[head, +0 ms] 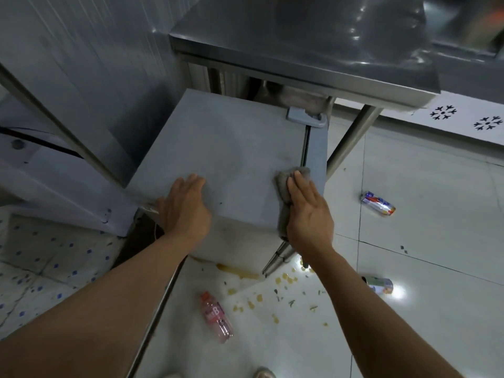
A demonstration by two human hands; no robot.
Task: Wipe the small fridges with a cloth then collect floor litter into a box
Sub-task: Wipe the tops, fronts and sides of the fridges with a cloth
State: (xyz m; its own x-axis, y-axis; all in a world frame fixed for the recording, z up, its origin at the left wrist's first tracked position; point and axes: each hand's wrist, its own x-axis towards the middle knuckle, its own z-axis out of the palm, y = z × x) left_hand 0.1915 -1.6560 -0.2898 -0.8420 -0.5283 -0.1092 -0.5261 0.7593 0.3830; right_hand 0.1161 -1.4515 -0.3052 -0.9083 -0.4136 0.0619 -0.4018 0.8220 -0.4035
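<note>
Cloth (283,186) lies at fridge (226,148) top's right front corner, pressed under right hand (308,214), grip flat; left hand (185,208) braces, fingers straight. Recommended: overlapping strokes, steady pressure, edge to edge.

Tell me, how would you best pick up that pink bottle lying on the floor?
Grip the pink bottle around its middle, coming straight down from above. It lies flat on its side on the tiled floor, cap end pointing away, so its round body is free on both long sides. A grip across its width, not along its length, would probably hold best.
</note>
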